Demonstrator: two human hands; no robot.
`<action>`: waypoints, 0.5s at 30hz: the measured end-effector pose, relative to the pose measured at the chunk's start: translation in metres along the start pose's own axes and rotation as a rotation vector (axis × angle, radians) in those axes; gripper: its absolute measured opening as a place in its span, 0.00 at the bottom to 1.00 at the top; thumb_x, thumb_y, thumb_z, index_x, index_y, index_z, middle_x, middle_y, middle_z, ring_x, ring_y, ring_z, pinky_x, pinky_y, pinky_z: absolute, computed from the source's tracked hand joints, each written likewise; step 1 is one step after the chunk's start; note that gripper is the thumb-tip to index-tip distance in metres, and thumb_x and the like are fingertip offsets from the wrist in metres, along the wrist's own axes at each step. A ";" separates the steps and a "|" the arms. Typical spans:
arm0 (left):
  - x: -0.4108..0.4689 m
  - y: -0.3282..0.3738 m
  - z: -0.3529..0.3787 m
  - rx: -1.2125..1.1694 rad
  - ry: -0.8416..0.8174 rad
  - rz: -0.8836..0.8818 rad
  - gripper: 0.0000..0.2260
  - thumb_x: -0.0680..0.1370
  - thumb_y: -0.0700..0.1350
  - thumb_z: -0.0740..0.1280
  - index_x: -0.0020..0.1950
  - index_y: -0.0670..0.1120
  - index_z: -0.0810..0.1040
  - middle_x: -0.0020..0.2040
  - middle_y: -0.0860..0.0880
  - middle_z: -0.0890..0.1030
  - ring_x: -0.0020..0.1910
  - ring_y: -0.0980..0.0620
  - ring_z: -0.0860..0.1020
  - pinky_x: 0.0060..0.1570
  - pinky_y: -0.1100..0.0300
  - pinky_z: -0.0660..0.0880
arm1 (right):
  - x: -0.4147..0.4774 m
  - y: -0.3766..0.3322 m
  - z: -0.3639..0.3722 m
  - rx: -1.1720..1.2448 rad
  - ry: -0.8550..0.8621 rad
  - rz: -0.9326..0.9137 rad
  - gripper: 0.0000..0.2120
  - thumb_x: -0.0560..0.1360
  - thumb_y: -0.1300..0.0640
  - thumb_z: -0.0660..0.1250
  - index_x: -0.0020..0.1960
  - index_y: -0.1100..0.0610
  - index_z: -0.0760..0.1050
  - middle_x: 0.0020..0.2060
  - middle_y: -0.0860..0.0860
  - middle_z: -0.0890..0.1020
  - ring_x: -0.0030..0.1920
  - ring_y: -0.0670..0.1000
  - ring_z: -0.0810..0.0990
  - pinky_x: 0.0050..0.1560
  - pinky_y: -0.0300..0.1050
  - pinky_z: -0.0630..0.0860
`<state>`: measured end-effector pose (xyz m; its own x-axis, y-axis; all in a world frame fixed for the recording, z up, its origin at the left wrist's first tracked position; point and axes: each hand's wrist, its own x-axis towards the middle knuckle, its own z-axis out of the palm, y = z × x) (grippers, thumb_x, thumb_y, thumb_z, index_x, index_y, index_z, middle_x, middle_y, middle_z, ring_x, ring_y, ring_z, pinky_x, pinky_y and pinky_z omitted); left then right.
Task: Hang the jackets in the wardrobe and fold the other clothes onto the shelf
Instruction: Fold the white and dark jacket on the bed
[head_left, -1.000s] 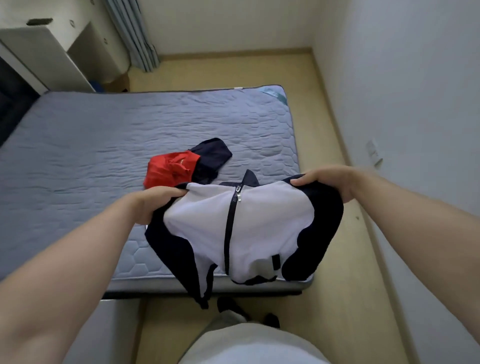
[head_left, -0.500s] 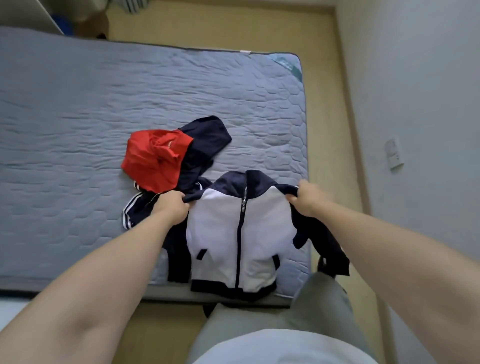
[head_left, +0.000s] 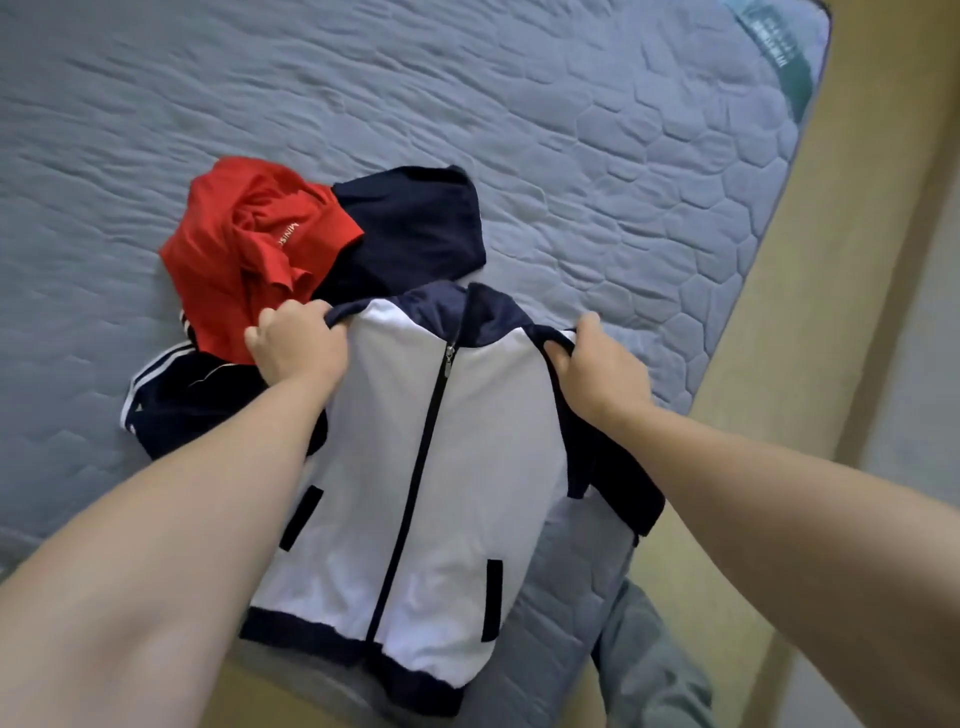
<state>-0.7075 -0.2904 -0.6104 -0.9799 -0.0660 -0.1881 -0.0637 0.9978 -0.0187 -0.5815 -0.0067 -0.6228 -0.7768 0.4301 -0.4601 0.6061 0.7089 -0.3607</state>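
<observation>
Jacket (head_left: 467, 441), white with navy sleeves and zipped shut, lies front-up at the near right corner of the bed (head_left: 623, 156), hem by the near edge, its shoulders clutched by the left grip (head_left: 298, 348) and right grip (head_left: 597, 364). A red garment (head_left: 234, 260) lettered "MINIS…" and navy clothes (head_left: 410, 223) crowd its far left. Open mattress stretches beyond, with a teal label (head_left: 769, 47), unreadable, at the far right corner.

The left hand (head_left: 296, 345) and right hand (head_left: 597, 364) are being recorded as bare, as are both forearms (head_left: 171, 519) up to the frame edge. On the one leg being shown at lower right, grey trousers (head_left: 649, 654) of plain, slightly creased fabric are being worn.
</observation>
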 end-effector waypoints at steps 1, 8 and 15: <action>0.013 0.013 0.009 -0.003 0.058 -0.038 0.12 0.78 0.49 0.64 0.55 0.46 0.82 0.53 0.38 0.80 0.56 0.36 0.74 0.56 0.46 0.66 | 0.023 0.001 0.003 0.047 0.017 -0.016 0.16 0.80 0.41 0.57 0.48 0.53 0.62 0.35 0.45 0.70 0.36 0.54 0.69 0.33 0.50 0.59; 0.016 0.103 0.094 0.016 0.144 0.116 0.27 0.73 0.39 0.65 0.72 0.46 0.67 0.76 0.44 0.64 0.75 0.43 0.62 0.70 0.47 0.59 | 0.122 0.037 0.044 0.221 -0.217 -0.101 0.19 0.80 0.43 0.62 0.61 0.57 0.69 0.56 0.54 0.78 0.57 0.58 0.76 0.49 0.48 0.68; -0.082 0.158 0.174 -0.099 -0.441 0.510 0.15 0.78 0.37 0.62 0.63 0.48 0.74 0.59 0.46 0.75 0.54 0.40 0.76 0.52 0.51 0.70 | 0.114 0.136 0.077 -0.056 -0.358 0.133 0.20 0.77 0.51 0.64 0.66 0.58 0.68 0.64 0.58 0.72 0.65 0.62 0.72 0.63 0.58 0.72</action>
<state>-0.6047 -0.1287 -0.7687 -0.7242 0.4376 -0.5329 0.3486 0.8992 0.2646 -0.5750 0.0957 -0.7865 -0.5774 0.3049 -0.7574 0.6796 0.6935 -0.2389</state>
